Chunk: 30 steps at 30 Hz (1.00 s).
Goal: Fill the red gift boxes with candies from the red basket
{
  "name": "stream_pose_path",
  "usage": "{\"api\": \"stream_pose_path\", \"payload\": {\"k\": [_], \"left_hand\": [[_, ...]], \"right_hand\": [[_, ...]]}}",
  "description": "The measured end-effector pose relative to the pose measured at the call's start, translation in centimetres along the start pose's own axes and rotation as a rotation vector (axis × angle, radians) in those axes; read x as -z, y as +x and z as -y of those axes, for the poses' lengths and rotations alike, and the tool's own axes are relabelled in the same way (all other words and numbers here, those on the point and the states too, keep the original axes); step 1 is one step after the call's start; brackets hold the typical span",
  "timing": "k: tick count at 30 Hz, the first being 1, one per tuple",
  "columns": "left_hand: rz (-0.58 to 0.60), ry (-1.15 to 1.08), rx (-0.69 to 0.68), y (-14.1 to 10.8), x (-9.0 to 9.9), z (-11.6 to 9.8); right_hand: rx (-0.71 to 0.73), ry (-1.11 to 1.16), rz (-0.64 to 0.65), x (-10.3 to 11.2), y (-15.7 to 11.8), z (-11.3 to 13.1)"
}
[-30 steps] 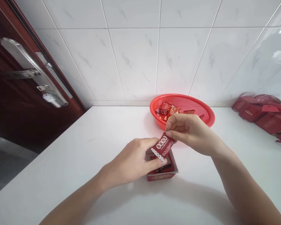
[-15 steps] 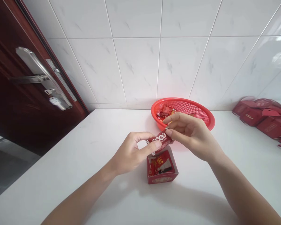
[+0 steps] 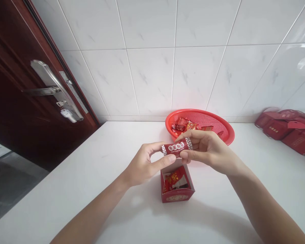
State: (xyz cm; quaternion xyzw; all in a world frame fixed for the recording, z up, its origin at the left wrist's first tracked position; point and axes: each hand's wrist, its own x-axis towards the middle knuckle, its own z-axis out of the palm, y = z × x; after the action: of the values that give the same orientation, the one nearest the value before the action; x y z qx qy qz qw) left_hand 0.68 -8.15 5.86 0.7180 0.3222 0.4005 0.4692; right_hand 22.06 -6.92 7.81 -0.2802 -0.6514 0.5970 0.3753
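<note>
White countertop [image 3: 73,189] below marble-look wall tile [image 3: 147,81]: left hand [image 3: 144,166] and right hand [image 3: 208,150] pinch opposite ends of a red wrapped packet with white dotted ends [image 3: 176,147], just above an open red cardboard box [image 3: 177,189]. Round red plastic mesh basket [image 3: 218,128] holding wrapped sweets [image 3: 184,124] stands beyond that box, with folded red paper boxes [image 3: 292,135] well off to its right

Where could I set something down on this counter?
On the white counter, left of the hands, and between the red basket and the red boxes. It's crowded at the left hand and right hand, holding a red packet above an open box.
</note>
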Motion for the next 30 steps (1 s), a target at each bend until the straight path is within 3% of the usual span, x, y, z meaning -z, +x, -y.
{"api": "stream_pose_path", "payload": {"k": [7,11,15,17,21,26,30], "left_hand": [[-0.123,-0.157,0.116,-1.2,-0.4,1.8],[-0.159,-0.244,0.089,-2.3,-0.3,3.1],[-0.307,-0.236,0.045,-3.3,-0.8,3.1],[-0.402,-0.184,-0.008,-3.7,-1.1,2.9],[-0.506,-0.110,-0.127,-4.4,-1.6,3.1],[-0.541,-0.092,-0.164,-5.1,-2.1,3.8],[-0.525,-0.081,-0.192,-5.2,-2.2,4.1]], "right_hand": [[0.101,-0.135,0.043,-0.1,0.0,-0.4],[0.232,-0.368,0.007,-0.6,0.0,-0.9],[0.387,-0.479,0.044,-0.7,0.1,-1.5],[0.363,-0.464,0.068,-0.8,0.1,-1.7],[0.181,-0.325,0.155,-1.1,0.1,-1.8],[-0.024,-0.104,0.121,-1.7,0.5,-2.2],[-0.024,-0.042,0.110,-2.2,0.6,-2.6]]}}
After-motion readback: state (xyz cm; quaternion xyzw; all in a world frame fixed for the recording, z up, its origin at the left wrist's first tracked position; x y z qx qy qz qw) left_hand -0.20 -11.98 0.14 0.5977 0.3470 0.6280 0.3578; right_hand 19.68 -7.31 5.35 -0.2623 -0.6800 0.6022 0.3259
